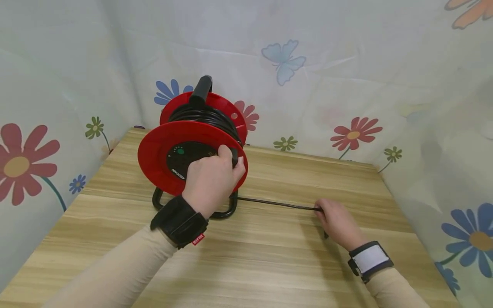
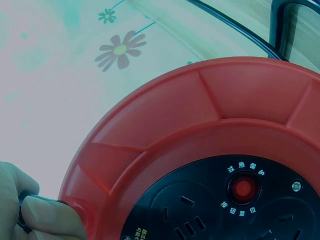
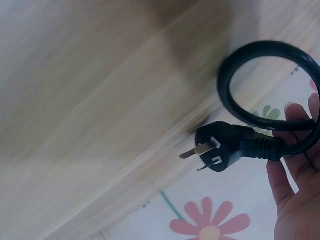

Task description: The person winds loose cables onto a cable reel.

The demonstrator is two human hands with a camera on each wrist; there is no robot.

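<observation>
A red cable reel [image 1: 152, 149] wound with black cable stands at the left of the table. Its front disc carries a black socket panel [image 2: 170, 200] with a red button. My left hand [image 1: 212, 179] grips the black knob [image 1: 234, 157] near the disc's right edge. From the reel's lower right a length of black cable [image 1: 277, 204] runs taut to my right hand [image 1: 340, 224], which pinches it above the table. Beside the right fingers, the cable's end bends into a loop [image 3: 227, 85] and ends in a black plug [image 3: 220, 147] with metal prongs.
The wooden table [image 1: 277, 265] carries the reel on its black tubular stand [image 1: 155, 199]. A black carry handle [image 1: 201, 90] rises from the reel's top. Behind and at both sides hangs a white curtain [image 1: 327, 77] printed with flowers and a butterfly.
</observation>
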